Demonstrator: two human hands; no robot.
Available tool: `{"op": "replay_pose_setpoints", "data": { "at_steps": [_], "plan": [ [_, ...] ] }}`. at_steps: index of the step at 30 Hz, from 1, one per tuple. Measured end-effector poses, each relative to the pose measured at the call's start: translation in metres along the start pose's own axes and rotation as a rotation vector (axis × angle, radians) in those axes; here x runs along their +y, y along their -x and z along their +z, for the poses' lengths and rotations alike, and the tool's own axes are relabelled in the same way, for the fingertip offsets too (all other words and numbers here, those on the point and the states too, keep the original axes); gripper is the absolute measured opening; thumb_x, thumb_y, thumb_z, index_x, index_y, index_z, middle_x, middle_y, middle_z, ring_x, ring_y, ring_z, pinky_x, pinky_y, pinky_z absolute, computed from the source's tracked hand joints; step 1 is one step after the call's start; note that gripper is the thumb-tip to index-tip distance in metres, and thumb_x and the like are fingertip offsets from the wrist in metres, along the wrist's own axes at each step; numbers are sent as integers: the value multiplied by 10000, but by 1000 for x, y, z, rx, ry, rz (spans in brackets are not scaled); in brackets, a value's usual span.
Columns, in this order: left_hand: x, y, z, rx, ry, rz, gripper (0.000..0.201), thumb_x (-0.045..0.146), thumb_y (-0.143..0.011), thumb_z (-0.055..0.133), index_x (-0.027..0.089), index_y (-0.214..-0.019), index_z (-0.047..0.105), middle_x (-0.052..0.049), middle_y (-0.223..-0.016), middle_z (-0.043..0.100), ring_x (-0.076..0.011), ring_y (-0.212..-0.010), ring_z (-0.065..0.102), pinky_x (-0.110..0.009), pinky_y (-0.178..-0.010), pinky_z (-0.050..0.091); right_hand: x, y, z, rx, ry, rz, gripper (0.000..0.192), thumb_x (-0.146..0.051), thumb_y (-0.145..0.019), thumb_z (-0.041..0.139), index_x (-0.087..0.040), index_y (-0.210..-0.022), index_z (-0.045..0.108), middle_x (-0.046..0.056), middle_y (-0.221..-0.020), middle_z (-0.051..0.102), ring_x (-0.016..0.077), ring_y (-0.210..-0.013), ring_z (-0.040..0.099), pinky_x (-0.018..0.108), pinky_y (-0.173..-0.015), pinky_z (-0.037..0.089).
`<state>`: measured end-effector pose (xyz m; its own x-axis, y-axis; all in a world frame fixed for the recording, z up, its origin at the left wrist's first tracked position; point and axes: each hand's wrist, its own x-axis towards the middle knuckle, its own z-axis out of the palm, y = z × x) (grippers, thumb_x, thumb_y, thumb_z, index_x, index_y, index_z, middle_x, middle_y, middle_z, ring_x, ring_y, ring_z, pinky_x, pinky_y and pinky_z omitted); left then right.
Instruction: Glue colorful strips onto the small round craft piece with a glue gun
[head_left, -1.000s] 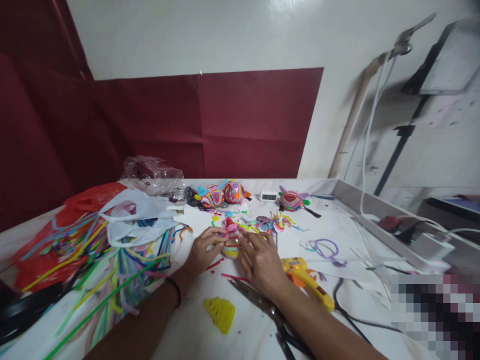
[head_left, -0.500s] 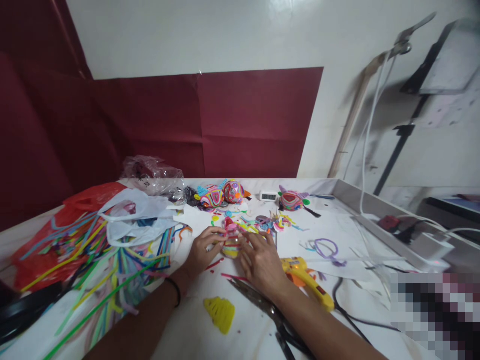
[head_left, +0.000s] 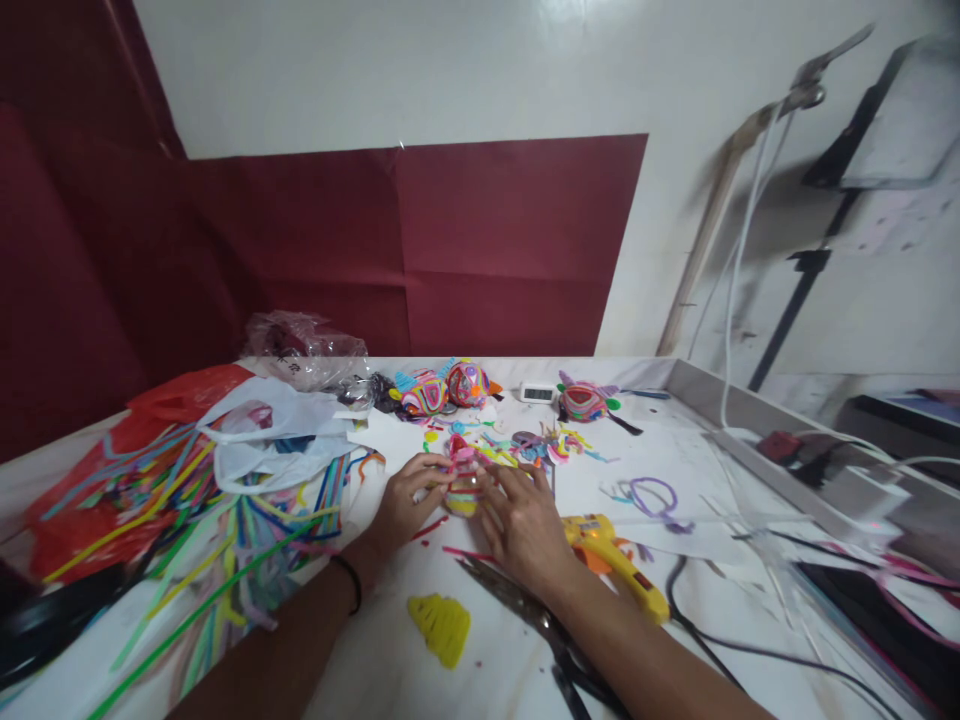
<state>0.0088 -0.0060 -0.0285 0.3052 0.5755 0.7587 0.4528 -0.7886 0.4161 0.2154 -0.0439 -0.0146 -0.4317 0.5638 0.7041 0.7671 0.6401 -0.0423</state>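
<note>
Between my two hands sits a small see-through rounded piece with yellow and red bands [head_left: 462, 497]. My left hand [head_left: 407, 497] pinches its left side, thumb and fingers drawn together. From the right, the curled fingers of my right hand [head_left: 523, 512] press on it and partly hide it. Below my right wrist lie dark scissors [head_left: 517, 600], their tips pointing up and left. A pink strip [head_left: 466, 552] lies at the tips, and a red strip [head_left: 430, 529] is near my left hand. Closer to me rests a flat yellow ridged piece [head_left: 442, 628].
A yellow glue gun [head_left: 634, 580] with a dark cable lies beside my right forearm. Colourful striped fish-like figures [head_left: 585, 402] and a small digital display [head_left: 538, 393] stand at the back. Bundled fuzzy stems [head_left: 247, 560] and plastic bags [head_left: 277, 420] fill the left.
</note>
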Motion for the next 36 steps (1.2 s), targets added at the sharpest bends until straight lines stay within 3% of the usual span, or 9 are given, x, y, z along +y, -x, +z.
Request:
{"op": "replay_pose_setpoints", "data": {
  "at_steps": [36],
  "plan": [
    [1,-1,1,14,43,27,153,128,-846,568,201,-912,686,-80,-1030,656,-186,-986,636,-340,-863,526,-1,-1,-3,4,-14,-3,350,-167,-848,502,-115,-1179,601,147,-1112,650,261,-1000,561,459,-931,338]
  ]
}}
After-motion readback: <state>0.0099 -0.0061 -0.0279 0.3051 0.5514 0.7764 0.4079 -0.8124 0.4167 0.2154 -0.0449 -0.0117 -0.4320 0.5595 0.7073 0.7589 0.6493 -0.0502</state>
